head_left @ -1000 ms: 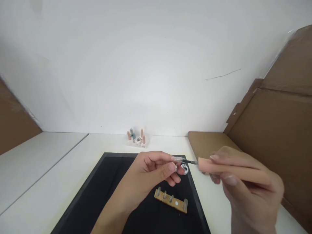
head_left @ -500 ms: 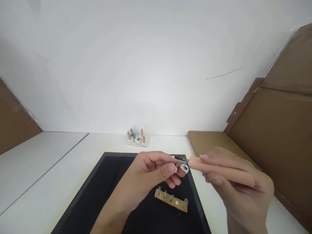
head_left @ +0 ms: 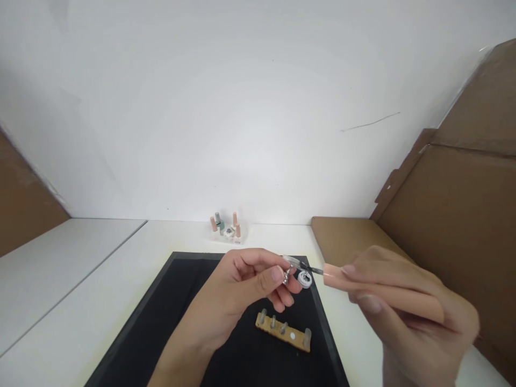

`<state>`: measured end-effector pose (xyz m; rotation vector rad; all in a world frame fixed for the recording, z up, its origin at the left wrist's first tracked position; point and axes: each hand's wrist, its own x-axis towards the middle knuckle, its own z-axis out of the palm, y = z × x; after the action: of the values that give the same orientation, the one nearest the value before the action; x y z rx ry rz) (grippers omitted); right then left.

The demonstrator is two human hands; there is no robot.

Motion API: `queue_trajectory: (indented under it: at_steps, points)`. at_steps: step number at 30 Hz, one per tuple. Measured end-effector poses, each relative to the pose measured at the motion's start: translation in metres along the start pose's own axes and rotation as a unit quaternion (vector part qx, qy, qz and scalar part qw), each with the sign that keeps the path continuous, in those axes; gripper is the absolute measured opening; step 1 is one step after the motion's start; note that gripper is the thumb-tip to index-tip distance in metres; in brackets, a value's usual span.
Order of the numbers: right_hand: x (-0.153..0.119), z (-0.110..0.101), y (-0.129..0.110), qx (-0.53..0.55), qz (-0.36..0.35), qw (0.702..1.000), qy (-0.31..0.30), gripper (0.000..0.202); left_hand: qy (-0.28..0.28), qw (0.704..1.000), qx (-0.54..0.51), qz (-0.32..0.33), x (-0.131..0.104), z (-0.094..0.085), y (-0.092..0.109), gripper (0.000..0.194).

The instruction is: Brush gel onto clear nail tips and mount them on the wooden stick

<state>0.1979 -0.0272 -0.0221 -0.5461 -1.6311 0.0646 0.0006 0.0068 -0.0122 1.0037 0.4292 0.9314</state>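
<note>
My right hand (head_left: 415, 306) is closed around the long peach handle of a nail polish brush (head_left: 371, 293). Its dark bristles point left, touching or right beside a clear false nail (head_left: 291, 261) at my left fingertips. My left hand (head_left: 250, 285) pinches a small silver stem (head_left: 286, 275) between thumb and finger, just below that nail. An open white nail polish bottle (head_left: 305, 279), its mouth showing dark, is beside my left fingers; whether they hold it cannot be made out. Below lies a wooden strip (head_left: 278, 329) with several translucent pieces standing on it.
A black mat (head_left: 173, 322) covers the middle of the white table (head_left: 80, 285). At the back, a clear tray (head_left: 226, 239) holds several polish bottles with peach and grey caps. Cardboard panels (head_left: 463, 215) stand at the right, and a flat brown board (head_left: 342, 234) lies there.
My right hand has drawn the brush to the right and slightly down, so more of the bristle end shows. My left hand has shifted slightly left, and the false nail is more visible.
</note>
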Motion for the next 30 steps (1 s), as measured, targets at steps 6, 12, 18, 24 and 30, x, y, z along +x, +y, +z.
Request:
queue_trajectory:
  at_steps: [6, 12, 18, 24, 30]
  points:
    - [-0.004, 0.002, 0.002, -0.021, -0.024, 0.999, 0.028, 0.034, 0.005, 1.000, 0.002, 0.003, 0.001, -0.003, 0.000, 0.011]
    - [0.002, 0.003, 0.002, 0.024, -0.015, 0.999, -0.018, 0.037, 0.000, 1.000, 0.001, 0.004, 0.004, -0.002, -0.002, 0.011]
    - [0.003, 0.000, 0.000, 0.011, 0.004, 0.999, -0.032, 0.034, 0.007, 1.000, 0.001, 0.003, 0.004, 0.002, -0.001, 0.012]
    - [0.006, -0.001, -0.001, -0.002, -0.011, 0.999, -0.036, 0.033, 0.018, 1.000, -0.010, 0.005, 0.003, 0.004, 0.002, 0.012]
    - [0.011, 0.000, -0.006, -0.030, -0.015, 0.999, -0.034, 0.035, 0.011, 1.000, -0.020, 0.007, 0.004, 0.005, 0.002, 0.011]
